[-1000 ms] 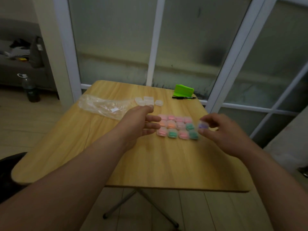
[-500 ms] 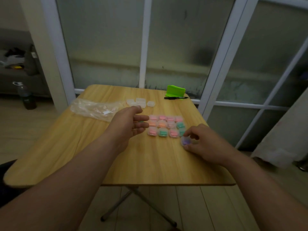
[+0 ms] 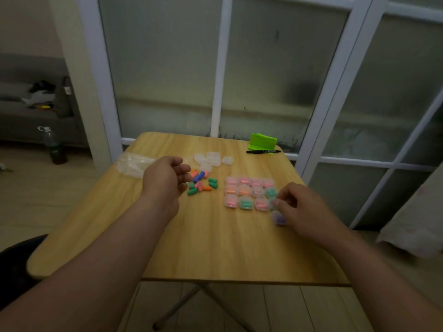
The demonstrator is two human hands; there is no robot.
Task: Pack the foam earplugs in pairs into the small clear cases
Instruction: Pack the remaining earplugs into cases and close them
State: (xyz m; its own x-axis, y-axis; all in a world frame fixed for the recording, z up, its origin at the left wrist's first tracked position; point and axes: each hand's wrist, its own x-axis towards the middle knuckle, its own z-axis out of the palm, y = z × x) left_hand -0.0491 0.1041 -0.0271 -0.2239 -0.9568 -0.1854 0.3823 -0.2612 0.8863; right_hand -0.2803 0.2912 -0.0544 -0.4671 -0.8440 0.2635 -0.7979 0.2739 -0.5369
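Loose foam earplugs [image 3: 201, 183] in green, orange, pink and blue lie in a small pile mid-table. My left hand [image 3: 166, 179] hovers just left of them with loosely curled fingers, and I see nothing in it. Several filled clear cases [image 3: 250, 194] form a grid to the right. A case with purple plugs [image 3: 278, 218] lies on the table below the grid's right corner. My right hand [image 3: 300, 212] sits over its right side, thumb lifted off it, fingers loosely curled. Empty clear cases [image 3: 212, 159] are clustered behind the pile.
A crumpled clear plastic bag [image 3: 131, 164] lies at the left of the wooden table [image 3: 215, 240]. A green holder [image 3: 262, 141] and a black pen [image 3: 263, 151] sit at the far right corner. Glass doors stand behind; a bottle [image 3: 54, 147] is on the floor to the left.
My right hand brought the purple case down to the table beside the grid and eased its pinch. My left hand drew back left, uncovering the loose earplugs.
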